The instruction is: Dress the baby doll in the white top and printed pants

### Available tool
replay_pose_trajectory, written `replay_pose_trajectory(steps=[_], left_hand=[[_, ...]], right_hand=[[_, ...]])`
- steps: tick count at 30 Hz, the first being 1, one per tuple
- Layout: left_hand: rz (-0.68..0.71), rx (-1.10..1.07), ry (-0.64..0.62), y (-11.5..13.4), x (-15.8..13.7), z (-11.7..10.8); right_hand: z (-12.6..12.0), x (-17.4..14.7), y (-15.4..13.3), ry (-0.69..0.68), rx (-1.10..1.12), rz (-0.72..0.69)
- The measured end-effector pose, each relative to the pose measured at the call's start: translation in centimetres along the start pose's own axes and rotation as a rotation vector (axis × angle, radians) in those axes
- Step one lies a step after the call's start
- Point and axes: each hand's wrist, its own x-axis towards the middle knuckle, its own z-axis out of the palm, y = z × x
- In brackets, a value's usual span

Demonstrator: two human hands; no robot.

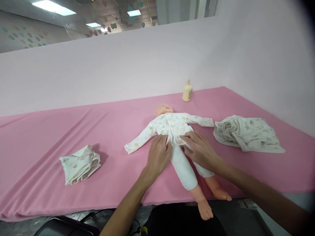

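A baby doll (163, 108) lies on its back on the pink sheet, head away from me and bare feet at the near edge. It wears a white patterned baby shirt (169, 120) with the long sleeves spread out, and white pants (183, 168). At the waist, my left hand (158, 153) has its fingers curled on the left side of the shirt's hem. My right hand (199, 147) pinches the front hem on the other side, thumb and fingertips at the cloth. Parts of the hem are hidden beneath the fingers.
The pink sheet (118, 131) covers the table up to a white wall (110, 65). To the left lies a folded patterned cloth (80, 165); a larger bundled cloth (248, 132) is at the right. A cream pump bottle (187, 91) stands at the back.
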Motion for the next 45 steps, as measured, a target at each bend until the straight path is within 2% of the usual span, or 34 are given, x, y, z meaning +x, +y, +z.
replay_pose_trajectory(steps=[3, 6, 9, 11, 14, 16, 18, 20, 23, 26, 29, 32, 35, 37, 39, 41, 43, 45], left_hand=[[0.234, 0.217, 0.085, 0.5, -0.9, 1.4], [0.420, 0.417, 0.122, 1.1, -1.5, 2.7], [0.488, 0.479, 0.132, 1.1, -1.8, 3.1], [0.480, 0.424, 0.096, 0.7, -2.1, 2.7], [0.389, 0.192, -0.036, -0.4, -3.0, 1.3], [0.214, -0.002, -0.112, -1.3, -3.9, 0.4], [-0.022, -0.133, -0.136, -2.1, -4.7, -0.3], [-0.190, -0.188, -0.149, -2.5, -5.1, -0.5], [-0.264, -0.176, -0.204, -2.4, -4.8, 0.2], [-0.261, 0.023, -0.182, -2.1, -4.3, 1.3], [-0.188, 0.267, -0.125, -2.2, -3.9, 1.8], [-0.098, 0.396, -0.039, -3.0, -4.0, 1.3], [0.052, 0.508, 0.072, -4.3, -4.5, 0.6], [0.195, 0.578, 0.100, -4.9, -5.0, 0.4], [0.310, 0.635, 0.069, -5.3, -5.6, 0.4], [0.358, 0.643, -0.026, -5.3, -6.1, 0.3], [0.300, 0.543, -0.149, -5.2, -6.4, -0.2], [0.097, 0.317, -0.251, -5.2, -6.1, -0.9]], right_hand=[[-0.1, 0.2, 0.4, -0.011, -0.112, -0.028], [-0.2, 0.9, 1.2, 0.123, 0.023, 0.065], [-0.5, 0.9, 2.1, 0.312, 0.207, 0.214], [-1.0, 0.2, 2.5, 0.349, 0.239, 0.207], [-1.6, -1.8, 3.2, 0.209, 0.240, 0.038], [-1.7, -3.2, 3.8, 0.067, 0.263, -0.024], [-1.5, -4.4, 4.9, -0.004, 0.277, 0.058], [-1.0, -4.8, 6.0, -0.027, 0.274, 0.228], [0.1, -4.2, 7.0, -0.119, 0.309, 0.427], [0.5, -3.1, 6.5, -0.213, 0.289, 0.464], [0.2, -2.8, 5.3, -0.196, 0.251, 0.450], [-0.3, -3.2, 4.5, -0.185, 0.245, 0.427], [-0.8, -3.8, 4.4, -0.258, 0.218, 0.364], [-1.4, -4.0, 4.7, -0.353, 0.227, 0.285], [-2.4, -4.0, 5.3, -0.459, 0.265, 0.213], [-3.4, -3.7, 6.3, -0.563, 0.341, 0.189], [-4.0, -3.0, 7.7, -0.615, 0.398, 0.243], [-3.8, -1.7, 9.5, -0.553, 0.362, 0.346]])
